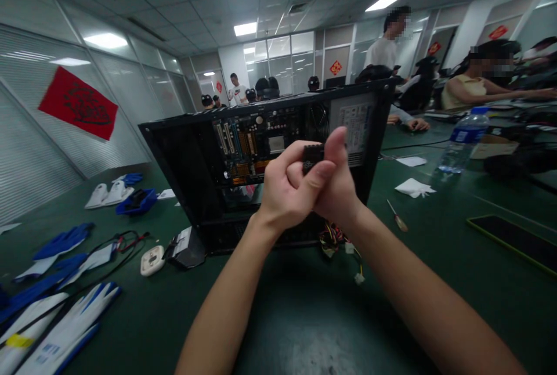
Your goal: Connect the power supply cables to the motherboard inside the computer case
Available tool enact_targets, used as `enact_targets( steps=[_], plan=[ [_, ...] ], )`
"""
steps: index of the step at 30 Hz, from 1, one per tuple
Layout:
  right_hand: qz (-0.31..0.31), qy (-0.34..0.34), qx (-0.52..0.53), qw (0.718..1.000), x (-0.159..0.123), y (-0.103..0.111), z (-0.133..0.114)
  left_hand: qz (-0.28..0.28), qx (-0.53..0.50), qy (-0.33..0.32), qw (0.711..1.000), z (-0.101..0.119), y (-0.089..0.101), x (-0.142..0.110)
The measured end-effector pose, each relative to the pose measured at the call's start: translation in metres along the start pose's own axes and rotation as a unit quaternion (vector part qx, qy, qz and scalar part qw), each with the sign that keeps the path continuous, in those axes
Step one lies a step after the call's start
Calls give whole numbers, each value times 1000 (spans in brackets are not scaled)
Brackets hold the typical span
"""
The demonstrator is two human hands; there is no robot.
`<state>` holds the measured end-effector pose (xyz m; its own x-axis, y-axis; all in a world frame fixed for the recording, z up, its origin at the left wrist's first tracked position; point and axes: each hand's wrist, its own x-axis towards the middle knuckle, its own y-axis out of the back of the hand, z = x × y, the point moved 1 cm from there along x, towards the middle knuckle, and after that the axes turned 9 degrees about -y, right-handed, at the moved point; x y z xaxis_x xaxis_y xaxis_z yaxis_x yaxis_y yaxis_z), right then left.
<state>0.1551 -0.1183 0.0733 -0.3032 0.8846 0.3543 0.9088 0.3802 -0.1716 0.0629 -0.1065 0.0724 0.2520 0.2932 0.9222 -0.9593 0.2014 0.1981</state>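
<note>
My left hand [285, 192] is closed, its thumb and forefinger around a small black part [312, 157] with a notched top edge. My right hand [339, 186] presses against it from the other side, thumb up, its other fingers mostly hidden. Behind both hands stands an opened black computer case [174, 172]. Inside it a motherboard [243, 140] shows a silvery square chip [277, 143], expansion slots and a round fan [318, 119]. A labelled power supply [354, 125] fills the upper right corner. Loose coloured power cables [331, 235] hang at the case's lower edge.
Blue-and-white gloves [73, 328], a blue tray [137, 202], a white round-cornered object [152, 260] and a black box [187, 249] lie left. Right are a screwdriver [397, 216], crumpled tissue [415, 187], a water bottle [463, 140] and a black, green-edged slab [516, 241]. Other people work beyond.
</note>
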Motion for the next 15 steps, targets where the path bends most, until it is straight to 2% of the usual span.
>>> enact_targets(
  steps=[3, 5, 7, 8, 11, 15],
  plan=[
    [63, -32, 32, 997, 28, 14, 40, 12, 56, 56, 997, -39, 3, -11],
    [105, -35, 80, 991, 42, 20, 65, -6, 84, 87, 993, -62, 5, -20],
    [135, -43, 129, 982, 51, 22, 84, -21, 105, 115, 988, -80, 8, -28],
    [141, -57, 146, 978, 54, 22, 90, -11, 112, 124, 986, -87, 9, -31],
    [153, -130, 191, 961, 58, 23, 100, 4, 97, 165, 981, -98, 10, -36],
    [152, -208, 219, 941, 58, 27, 99, 4, 39, 251, 967, -102, 7, -38]
  ],
)
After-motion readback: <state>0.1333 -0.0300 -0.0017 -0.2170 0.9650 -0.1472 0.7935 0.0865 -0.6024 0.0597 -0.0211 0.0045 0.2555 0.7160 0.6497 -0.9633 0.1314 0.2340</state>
